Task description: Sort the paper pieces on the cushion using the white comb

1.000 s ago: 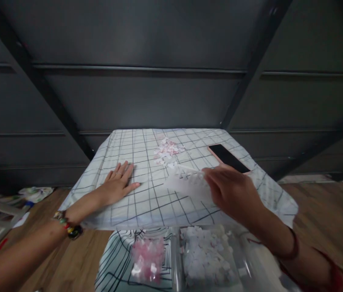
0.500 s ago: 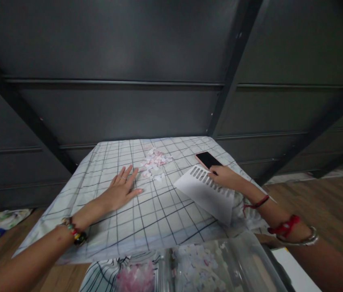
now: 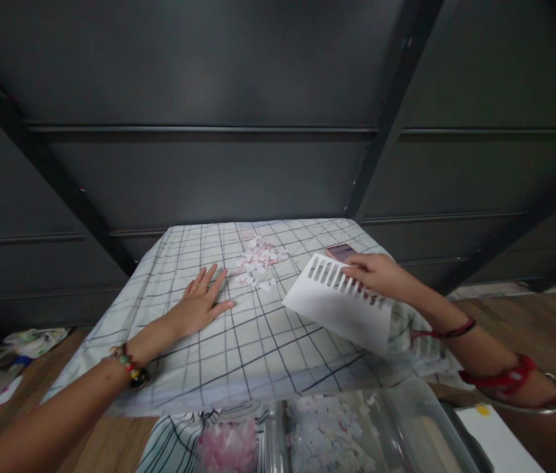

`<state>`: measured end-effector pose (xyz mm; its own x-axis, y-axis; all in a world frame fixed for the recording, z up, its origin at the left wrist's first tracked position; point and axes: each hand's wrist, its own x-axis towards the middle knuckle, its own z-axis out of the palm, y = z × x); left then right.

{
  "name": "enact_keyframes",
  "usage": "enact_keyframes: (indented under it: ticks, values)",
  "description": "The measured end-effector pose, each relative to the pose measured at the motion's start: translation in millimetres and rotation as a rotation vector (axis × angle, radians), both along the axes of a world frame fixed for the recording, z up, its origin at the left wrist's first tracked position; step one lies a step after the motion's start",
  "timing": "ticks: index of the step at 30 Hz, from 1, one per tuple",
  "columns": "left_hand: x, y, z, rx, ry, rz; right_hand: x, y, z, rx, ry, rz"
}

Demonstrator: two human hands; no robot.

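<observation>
My left hand (image 3: 199, 304) lies flat on the checked cloth (image 3: 253, 341), fingers spread, with nothing in it. Just beyond its fingertips is a small heap of white and pinkish paper scraps (image 3: 263, 255). My right hand (image 3: 376, 274) grips the upper edge of a white sheet of paper (image 3: 342, 315), which has a row of slots cut along that edge. The sheet is tilted, its lower part hanging toward me. Behind the right hand lies a phone (image 3: 340, 251), partly hidden by the sheet and fingers.
At the near edge stands a clear plastic box (image 3: 406, 427) with paper bits inside. Beside it is a bag of pink pieces (image 3: 229, 447) on striped cloth. A dark panelled wall (image 3: 219, 177) rises behind the table. A white flat item (image 3: 497, 437) is at lower right.
My right hand has lifted the slotted sheet slightly, and the sheet now covers more of the phone. The phone's screen has gone from dark to lighter. My left hand stays flat on the cloth.
</observation>
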<state>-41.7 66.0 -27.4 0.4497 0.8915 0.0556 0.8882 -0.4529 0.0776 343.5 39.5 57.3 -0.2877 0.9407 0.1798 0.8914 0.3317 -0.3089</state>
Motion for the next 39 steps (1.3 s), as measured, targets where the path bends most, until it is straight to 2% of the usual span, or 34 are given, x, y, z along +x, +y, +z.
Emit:
enact_keyframes:
  ticks: [3,6,10,13,16,20,24,31,39]
  values:
    - [-1,3,-2.0,0.003,0.009,0.011,2,5,30,0.085,0.002,-0.001]
    - [-1,4,-3.1,0.016,0.001,0.026,3,11,49,0.356,-0.112,0.040]
    - [-1,2,-2.8,0.019,-0.022,0.016,0,20,56,0.557,-0.209,0.027]
    - [2,3,2.0,-0.038,-0.019,0.022,-9,29,57,0.614,-0.235,0.043]
    - [8,12,10.6,-0.067,-0.044,0.052,-25,38,57,0.621,-0.234,0.130]
    - [17,34,22.2,-0.107,-0.100,0.107,-47,47,51,0.597,-0.200,0.223]
    - [20,49,26.8,-0.174,-0.150,0.029,-59,54,35,0.625,-0.151,0.264]
    - [7,49,19.2,-0.195,-0.156,-0.149,-65,74,5,0.707,-0.056,0.292]
    - [5,47,14.2,-0.173,-0.067,-0.151,-80,79,-24,0.793,0.082,0.368]
